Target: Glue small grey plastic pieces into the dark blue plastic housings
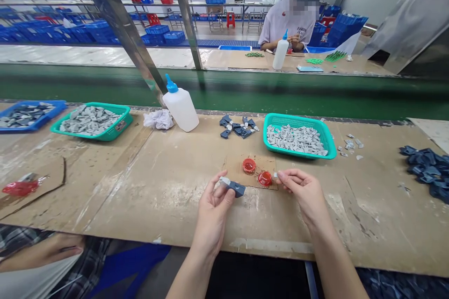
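Observation:
My left hand (215, 205) pinches a dark blue-grey plastic part (235, 188) with a light grey piece at its far end, held above the cardboard. Between finger and thumb of my right hand (302, 191) is a small pale grey piece (276, 175), just beside a red cap with glossy liquid (264, 178). A second red cap (249, 165) sits behind it to the left, both on a small cardboard square (231, 164). Behind them lies a cluster of blue-grey parts (242, 130) with pale pieces. A green basket (331, 142) holds many small grey pieces.
A white squeeze bottle (181, 108) and crumpled tissue (158, 119) stand at the back. Left are another green basket (115, 131) and a blue tray (58, 107). Dark parts (428, 173) are heaped right. A co-worker (289, 23) sits across the green belt (231, 93); another person's arm (45, 252) is lower left.

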A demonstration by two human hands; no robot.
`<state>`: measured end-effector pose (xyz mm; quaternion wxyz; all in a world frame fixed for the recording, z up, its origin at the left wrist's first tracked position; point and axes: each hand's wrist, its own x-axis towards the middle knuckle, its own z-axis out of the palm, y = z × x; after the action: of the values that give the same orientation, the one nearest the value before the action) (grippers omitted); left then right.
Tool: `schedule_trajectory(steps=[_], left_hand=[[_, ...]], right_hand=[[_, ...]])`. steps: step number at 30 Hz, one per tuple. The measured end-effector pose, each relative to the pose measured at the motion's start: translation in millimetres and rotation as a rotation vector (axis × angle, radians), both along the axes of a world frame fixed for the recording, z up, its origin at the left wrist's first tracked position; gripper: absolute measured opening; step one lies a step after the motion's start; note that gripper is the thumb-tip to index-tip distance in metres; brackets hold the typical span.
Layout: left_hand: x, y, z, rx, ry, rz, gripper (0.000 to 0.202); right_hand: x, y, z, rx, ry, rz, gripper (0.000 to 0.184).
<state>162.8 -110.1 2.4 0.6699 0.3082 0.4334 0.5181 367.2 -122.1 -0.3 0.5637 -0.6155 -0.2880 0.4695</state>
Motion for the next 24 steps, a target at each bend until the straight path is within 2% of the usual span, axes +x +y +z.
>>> schedule_trajectory(steps=[3, 8, 12, 18, 24], left_hand=[[12, 0, -1.6, 0.077, 0.070, -0.001, 0.024], [29, -1, 6.7, 0.249, 0.130, -0.065, 0.017], [35, -2, 11.7, 0.309, 0.164, -0.063, 0.019], [35, -5, 11.3, 0.344, 0.191, -0.074, 0.022], [30, -10, 13.8, 0.425, 0.264, -0.112, 0.022]], right_hand=[[-7, -11, 17.3, 0.048, 0.019, 0.022, 0.023], [-24, -20, 35.8, 0.105, 0.076, 0.127, 0.018], [-25, -17, 34.0, 0.089, 0.098, 0.194, 0.020], [-23, -16, 27.7, 0.058, 0.081, 0.244, 0.026], [-22, -23, 29.6, 0.047, 0.036, 0.434, 0.023]])
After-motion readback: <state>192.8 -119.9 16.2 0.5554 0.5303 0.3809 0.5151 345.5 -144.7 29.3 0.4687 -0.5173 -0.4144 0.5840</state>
